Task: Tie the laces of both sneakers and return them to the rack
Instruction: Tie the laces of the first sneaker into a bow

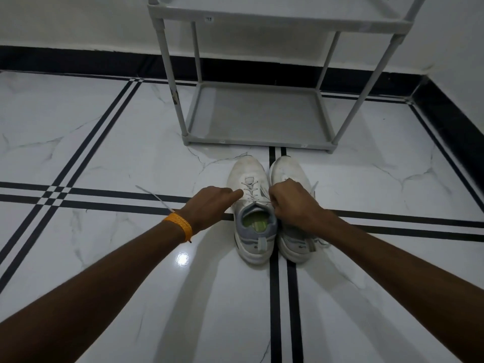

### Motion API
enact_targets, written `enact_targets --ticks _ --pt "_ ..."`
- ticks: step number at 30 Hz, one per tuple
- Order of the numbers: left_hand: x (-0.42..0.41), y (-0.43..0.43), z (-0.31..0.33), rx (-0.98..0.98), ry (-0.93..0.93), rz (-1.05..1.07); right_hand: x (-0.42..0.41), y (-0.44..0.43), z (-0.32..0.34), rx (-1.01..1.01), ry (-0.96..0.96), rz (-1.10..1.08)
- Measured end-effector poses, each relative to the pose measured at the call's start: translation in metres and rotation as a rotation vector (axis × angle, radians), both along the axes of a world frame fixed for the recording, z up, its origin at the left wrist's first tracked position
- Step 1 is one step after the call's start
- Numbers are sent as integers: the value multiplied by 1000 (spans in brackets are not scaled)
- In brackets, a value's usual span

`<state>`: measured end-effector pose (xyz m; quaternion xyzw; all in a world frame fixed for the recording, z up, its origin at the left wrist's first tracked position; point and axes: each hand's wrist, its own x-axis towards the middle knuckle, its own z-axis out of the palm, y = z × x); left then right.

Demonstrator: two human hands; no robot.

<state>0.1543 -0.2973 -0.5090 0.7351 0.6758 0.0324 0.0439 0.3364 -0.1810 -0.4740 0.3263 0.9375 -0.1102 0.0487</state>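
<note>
Here we are at the first tying step, both sneakers on the floor (104,153) near the rack (258,115), toes pointing at its bottom shelf. Going left to right: a loose lace end (154,197) trails out past our left wrist; our left hand (209,205) seems closed on that lace, forefinger stretched onto the left sneaker (250,195); our right hand (293,203) is curled tight, apparently pinching the other lace end, and hides much of the right sneaker (285,171). We judge neither shoe tied. Next we must cross the two ends and pull them snug.
</note>
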Motion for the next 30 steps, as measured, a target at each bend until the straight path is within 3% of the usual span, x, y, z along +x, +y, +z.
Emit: enact_targets --ticks 5,7,9,11,14,17,20,24,30 --pt "4 0 6 -11 -51 53 5 -5 -5 -21 28 -33" --pt "5 1 7 -61 -55 146 9 -2 -1 -171 78 -44" --pt "4 3 16 -149 -112 262 15 6 13 -452 158 -65" --pt "-1 6 28 -210 -369 363 18 10 29 -743 301 -143" --pt "-1 12 50 -226 -1022 536 15 13 36 -1027 670 -355" --pt "11 14 51 -145 -1354 560 5 1 27 -1295 989 -519" --pt "28 13 34 -30 -1587 610 -3 -10 12 -1375 1044 -584" --pt "38 12 16 133 -1533 629 -10 -16 2 -1274 981 -621" --pt "39 16 11 197 -1471 565 -14 -13 0 -1171 960 -685"
